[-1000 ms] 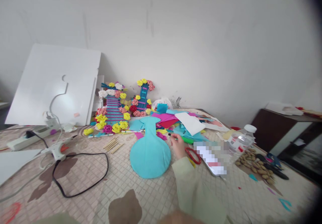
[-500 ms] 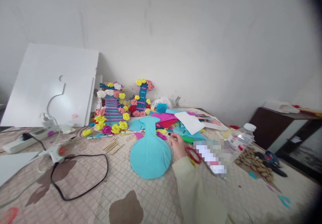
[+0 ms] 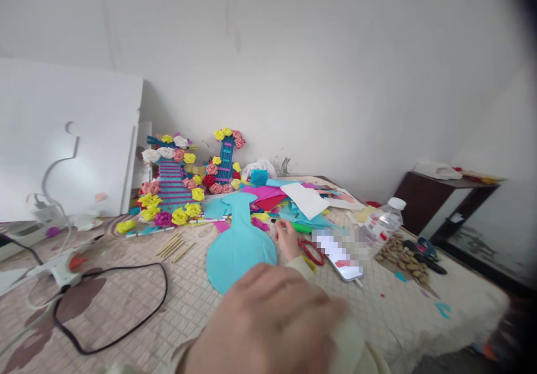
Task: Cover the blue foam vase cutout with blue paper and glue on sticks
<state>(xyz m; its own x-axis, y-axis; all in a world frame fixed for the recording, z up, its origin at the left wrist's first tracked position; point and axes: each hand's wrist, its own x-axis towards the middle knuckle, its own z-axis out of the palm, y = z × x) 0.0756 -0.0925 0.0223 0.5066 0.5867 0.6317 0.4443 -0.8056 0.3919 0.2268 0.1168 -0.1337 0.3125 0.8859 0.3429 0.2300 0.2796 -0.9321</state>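
My right hand (image 3: 287, 239) reaches to the far side of the table, its fingers pinched on a slim green pen-like tool (image 3: 302, 228) with a dark tip poking out on the left. Beside that wrist lie red-handled scissors (image 3: 311, 252), partly under the sleeve. A flat turquoise cutout (image 3: 235, 251), round with a narrow neck, lies left of the hand. My left hand (image 3: 264, 318) is large and smeared by motion close to the camera. It hides the cutout's lower right edge, and its fingers cannot be made out clearly.
Coloured paper sheets (image 3: 305, 199) pile up behind the cutout. Flower-decorated stick crafts (image 3: 174, 186) stand at the back left, near thin wooden sticks (image 3: 170, 245). A glue gun (image 3: 62, 267) trails a black cord. At right are a phone (image 3: 342, 262), bottle (image 3: 384, 225) and nuts (image 3: 403, 256).
My left hand has come into view from below, in front of the cutout. My right hand stays by the green tool. The whole view has shifted, with the table things appearing further left.
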